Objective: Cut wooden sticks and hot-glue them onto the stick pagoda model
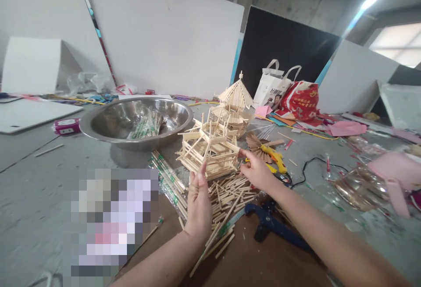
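A pavilion-like model frame of pale wooden sticks (210,147) is between my two hands, with short stick ends pointing up from its top. My left hand (199,203) grips its near left side, fingers raised along the edge. On the right side, my right hand (259,171) pinches the frame's edge between thumb and fingertips. Whether the frame's underside touches the pile of loose sticks (226,195) below is hidden. Just behind it stands another stick piece with a pointed roof (236,94). Packaged chopsticks (169,182) with green marks lie left of the frame.
A steel basin (98,133) holding wrapped chopsticks stands at back left. Right of my hands lie a yellow glue gun (279,160) with a black cord and a blue-handled tool (279,228). A red bag (301,100) and white bag (268,87) stand behind. A pixelated patch hides the lower left.
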A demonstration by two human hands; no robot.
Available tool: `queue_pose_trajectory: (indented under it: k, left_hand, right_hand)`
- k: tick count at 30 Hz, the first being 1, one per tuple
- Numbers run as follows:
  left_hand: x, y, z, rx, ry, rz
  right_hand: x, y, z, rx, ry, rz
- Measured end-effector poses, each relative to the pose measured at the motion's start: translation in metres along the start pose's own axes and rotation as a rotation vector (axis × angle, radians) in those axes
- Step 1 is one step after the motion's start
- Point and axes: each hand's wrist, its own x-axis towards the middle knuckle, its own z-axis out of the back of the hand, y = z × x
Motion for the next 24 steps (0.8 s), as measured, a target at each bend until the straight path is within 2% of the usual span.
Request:
queue_pose_trajectory:
  k: [3, 6, 10, 13, 16, 19, 21, 24]
  left_hand:
    - [0.0, 0.003, 0.0, 0.082, -0.028, -0.052]
    - [-0.008, 0.009, -0.002, 0.148, -0.019, -0.126]
    - [-0.025, 0.015, -0.003, 0.203, 0.096, -0.326]
    - [-0.026, 0.012, 0.0, 0.22, 0.181, -0.436]
    - [-0.016, 0.005, 0.002, 0.209, 0.368, -0.282]
    - [-0.007, -0.002, 0.001, 0.156, 0.432, -0.154]
    - [-0.003, -0.005, -0.001, 0.092, 0.457, -0.137]
    - [-0.003, -0.008, -0.002, 0.028, 0.508, -0.086]
  right_hand:
    - [0.001, 0.001, 0.001, 0.144, 0.046, -0.029]
    - [0.003, 0.0, 0.0, 0.207, 0.034, -0.031]
    - [0.005, -0.002, -0.002, 0.215, 0.051, -0.019]
    - [0.001, 0.0, -0.003, 0.236, 0.082, -0.012]
    - [-0.005, 0.004, -0.004, 0.26, 0.124, -0.004]
    - [-0.011, 0.01, -0.003, 0.295, 0.197, 0.009]
    - [-0.015, 0.013, 0.0, 0.31, 0.23, 0.019]
    - [-0.021, 0.019, 0.007, 0.317, 0.212, 0.037]
